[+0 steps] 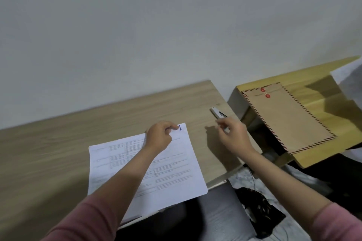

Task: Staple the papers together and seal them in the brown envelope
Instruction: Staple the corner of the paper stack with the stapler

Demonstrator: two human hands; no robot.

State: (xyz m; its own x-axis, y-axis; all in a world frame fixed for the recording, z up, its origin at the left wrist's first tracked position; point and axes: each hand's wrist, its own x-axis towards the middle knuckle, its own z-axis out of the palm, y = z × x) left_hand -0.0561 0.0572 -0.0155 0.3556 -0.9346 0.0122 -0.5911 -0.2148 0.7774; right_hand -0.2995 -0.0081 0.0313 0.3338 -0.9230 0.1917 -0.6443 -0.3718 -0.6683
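L hand (159, 136) sits on the top edge of the papers (172, 168), fingers (173, 128) curled together and pinching the sheet corner right beside a blue handwritten "1" (180, 127). Papers lie flat on the wood surface (58, 152), printed w/ table text, lower edge hanging past the near edge of the surface, below and behind the L fingers toward the person.

R hand (234, 136) is off to the right of the papers, not touching them. Its fingers are bent around the near end of the stapler (217, 113); thumb and index closed on it, though exact contact is blurry. Stapler is white/grey w/ dark slot, far end poking out up-left beyond the R fingertips, near the surface's right edge.

Brown envelope (288, 117) is well right of the R fingers, lying flat on a separate yellow-wood side table (313, 154). Red/dark striped border, two red string-tie buttons (265, 93) at its far end. Apart from both hands.

Pink sleeves (88, 219) on both forearms. Dark bag-like item (258, 209) on floor below R forearm, unclear what.
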